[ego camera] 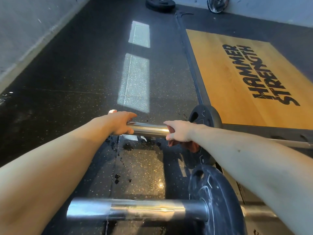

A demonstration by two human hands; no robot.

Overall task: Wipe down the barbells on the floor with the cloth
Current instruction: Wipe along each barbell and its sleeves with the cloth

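Two barbells lie on the black rubber floor. The farther barbell's chrome sleeve (149, 129) runs left to right in mid-frame, with a black plate (205, 116) on it. My left hand (121, 122) grips the sleeve's left end. My right hand (179, 131) wraps a reddish-brown cloth (191, 146) around the sleeve close to the plate; part of the cloth hangs below the hand. The nearer barbell's sleeve (135, 210) lies at the bottom with a scuffed black plate (218, 200).
A wooden lifting platform (228, 78) with black lettering lies at the right, edged by a dark frame (191, 65). Two loose plates (160, 3) (217, 4) sit by the far wall. Dark wet spots (125, 160) speckle the floor between the barbells. A grey wall (25, 31) runs along the left.
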